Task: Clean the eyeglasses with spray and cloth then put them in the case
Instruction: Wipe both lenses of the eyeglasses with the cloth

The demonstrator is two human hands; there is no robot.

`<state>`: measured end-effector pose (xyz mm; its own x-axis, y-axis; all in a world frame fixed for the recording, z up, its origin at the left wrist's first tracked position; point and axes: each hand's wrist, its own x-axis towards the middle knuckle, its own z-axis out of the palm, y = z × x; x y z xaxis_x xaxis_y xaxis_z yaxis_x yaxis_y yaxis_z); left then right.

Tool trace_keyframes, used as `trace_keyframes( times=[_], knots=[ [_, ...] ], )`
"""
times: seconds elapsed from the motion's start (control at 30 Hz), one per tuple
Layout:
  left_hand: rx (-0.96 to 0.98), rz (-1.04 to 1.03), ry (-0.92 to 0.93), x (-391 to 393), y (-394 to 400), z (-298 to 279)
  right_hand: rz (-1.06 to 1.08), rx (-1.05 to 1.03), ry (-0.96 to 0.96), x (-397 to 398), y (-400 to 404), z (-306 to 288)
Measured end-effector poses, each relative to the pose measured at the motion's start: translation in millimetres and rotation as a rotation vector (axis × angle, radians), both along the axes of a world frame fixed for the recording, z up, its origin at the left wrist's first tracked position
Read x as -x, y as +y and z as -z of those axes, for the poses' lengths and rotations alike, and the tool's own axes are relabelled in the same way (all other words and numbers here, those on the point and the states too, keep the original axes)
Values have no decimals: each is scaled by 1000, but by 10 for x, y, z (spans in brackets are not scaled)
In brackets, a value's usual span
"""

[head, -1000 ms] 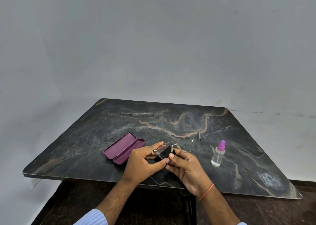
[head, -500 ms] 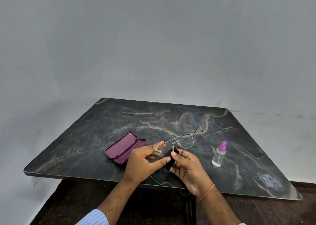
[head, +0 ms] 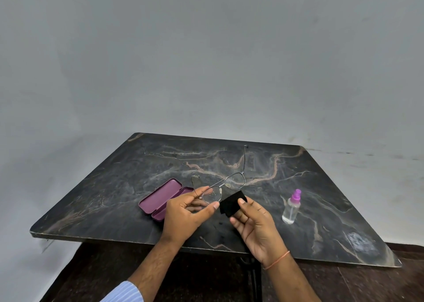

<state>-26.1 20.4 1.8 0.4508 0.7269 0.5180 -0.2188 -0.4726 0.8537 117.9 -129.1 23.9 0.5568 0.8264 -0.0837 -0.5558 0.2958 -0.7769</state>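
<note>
My left hand [head: 187, 212] pinches the thin metal-framed eyeglasses [head: 223, 187] by the near lens, holding them above the dark marble table [head: 114, 187] with one temple arm pointing away. My right hand [head: 254, 221] grips a small black cloth [head: 230, 204] between thumb and fingers, just right of the held lens and apart from it. The purple case [head: 160, 197] lies open on the table, just left of my left hand. A clear spray bottle [head: 291, 207] with a purple cap stands upright to the right of my right hand.
The table's near edge [head: 137, 239] runs just below my wrists. A grey wall rises behind the table. Dark floor shows beneath the table.
The cloth has come off the lens and moved right with my right hand. The glasses have tilted, their far temple arm swinging up and away.
</note>
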Motion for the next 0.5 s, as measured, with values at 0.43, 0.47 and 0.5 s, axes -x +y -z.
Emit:
trace_keyframes(
  times=[0.43,0.47,0.5],
  knots=[
    [-123,32,52,41,-32,-24,107,60,63,-132,3,12],
    [-127,37,54,47,-34,-30,113,70,77,-134,8,12],
    [-131,42,60,56,-36,-36,118,78,93,-129,15,5]
  ],
)
